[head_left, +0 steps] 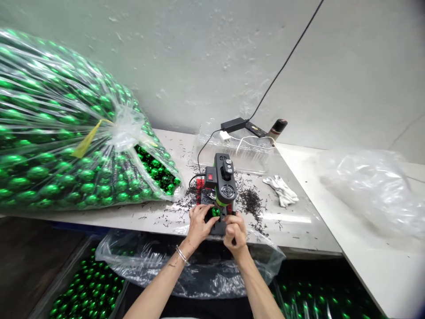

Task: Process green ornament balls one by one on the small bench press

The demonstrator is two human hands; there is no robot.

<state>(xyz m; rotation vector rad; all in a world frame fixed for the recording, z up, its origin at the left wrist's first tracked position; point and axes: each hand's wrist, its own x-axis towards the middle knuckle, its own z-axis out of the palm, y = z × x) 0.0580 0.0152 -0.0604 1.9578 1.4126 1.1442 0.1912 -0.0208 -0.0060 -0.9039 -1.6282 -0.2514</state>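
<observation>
A small black bench machine [226, 179] with a round vent and a red switch stands on the table. Under its head sits a shiny green ball [215, 212]. My left hand [200, 221] grips this ball between thumb and fingers from the left. Just right of the ball, my right hand [236, 231] is curled closed with its index finger and thumb near the ball. Something dark shows within the right fist, too small to name. Black scraps [251, 201] lie scattered around the machine's base.
A big clear bag of green balls [66, 133] fills the left side. White gloves [282, 190] lie to the right. Behind the machine are a clear plastic tray [212, 153], a black power adapter [233, 124] and a dark-capped bottle [279, 126]. Crumpled plastic [368, 190] lies far right.
</observation>
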